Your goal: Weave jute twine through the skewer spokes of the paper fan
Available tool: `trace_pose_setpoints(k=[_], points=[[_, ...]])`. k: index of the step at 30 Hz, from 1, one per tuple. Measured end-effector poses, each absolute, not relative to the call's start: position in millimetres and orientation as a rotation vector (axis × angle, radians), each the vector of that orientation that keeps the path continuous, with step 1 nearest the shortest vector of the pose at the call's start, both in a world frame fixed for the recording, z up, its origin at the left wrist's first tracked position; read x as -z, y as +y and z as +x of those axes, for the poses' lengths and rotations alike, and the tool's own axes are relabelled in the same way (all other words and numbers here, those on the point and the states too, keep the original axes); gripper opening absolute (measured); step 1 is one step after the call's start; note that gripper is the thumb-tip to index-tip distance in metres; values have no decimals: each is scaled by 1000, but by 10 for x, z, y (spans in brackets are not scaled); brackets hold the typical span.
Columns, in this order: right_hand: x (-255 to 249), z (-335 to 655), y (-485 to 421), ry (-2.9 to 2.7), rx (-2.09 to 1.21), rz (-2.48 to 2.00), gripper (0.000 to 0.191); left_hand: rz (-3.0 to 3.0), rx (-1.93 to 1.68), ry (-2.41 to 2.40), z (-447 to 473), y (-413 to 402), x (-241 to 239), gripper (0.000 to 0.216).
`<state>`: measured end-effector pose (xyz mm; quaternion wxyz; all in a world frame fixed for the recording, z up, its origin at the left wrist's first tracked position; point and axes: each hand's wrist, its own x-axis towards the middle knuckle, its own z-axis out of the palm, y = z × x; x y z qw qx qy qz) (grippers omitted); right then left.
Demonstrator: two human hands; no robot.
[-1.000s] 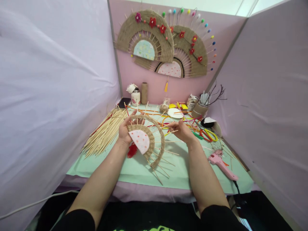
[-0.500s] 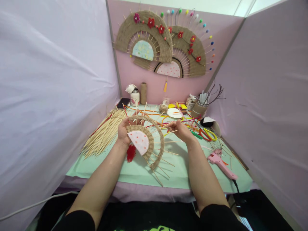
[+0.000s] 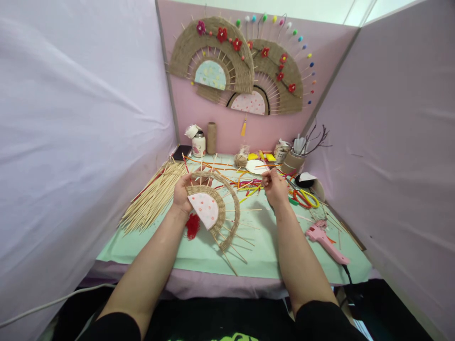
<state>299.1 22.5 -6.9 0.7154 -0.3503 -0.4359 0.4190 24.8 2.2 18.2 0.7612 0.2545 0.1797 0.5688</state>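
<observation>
In the head view, the left hand point(image 3: 184, 193) is closed on the upper left end of a fan point(image 3: 221, 210), thumb in front and fingers behind among its sticks. The fan is above the middle of the table point(image 3: 152, 253), tilted so that its straight side slants down toward the front edge. It has a spotted paper centre point(image 3: 204, 210), a woven band around that and a narrower outer band, with bare sticks between them and poking out past the rim.

The right hand point(image 3: 275, 187) is raised to the right of the fan, apart from its woven rim, with the fingers curled in and the fingertips close together; whether they pinch a thin strand cannot be told at this size.

A heap of sticks point(image 3: 156, 196) lies along the table's left edge, and a red piece point(image 3: 193, 226) lies just below the fan. A jar point(image 3: 198, 144) and a brown roll point(image 3: 211, 138) stand at the back left corner. Coloured strips point(image 3: 253, 188) are strewn between the hands. Toward the right edge lie scissors point(image 3: 311, 199), with a pink glue gun point(image 3: 325, 240) nearer the front right corner. Two larger fans point(image 3: 183, 57) hang on the back board point(image 3: 199, 113).
</observation>
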Motion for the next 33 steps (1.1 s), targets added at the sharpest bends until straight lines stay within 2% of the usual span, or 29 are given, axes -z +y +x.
trace_pose_setpoints(k=[7, 13, 19, 22, 27, 33], points=[[1, 2995, 136, -1009, -1025, -717, 45, 522, -1275, 417, 219, 67, -141, 39], [72, 2931, 157, -1125, -1145, -810, 55, 453, -1410, 422, 197, 118, -119, 36], [156, 2902, 93, -1511, -1320, -1025, 71, 428, -1428, 412, 189, 142, -94, 36], [151, 2891, 53, -1612, -1312, -1124, 68, 434, -1420, 391, 190, 143, -87, 35], [141, 2862, 40, -1577, -1349, -1190, 53, 445, -1412, 388, 191, 137, -92, 33], [143, 2909, 37, -1668, -1413, -1149, 56, 461, -1417, 405, 194, 145, -84, 32]])
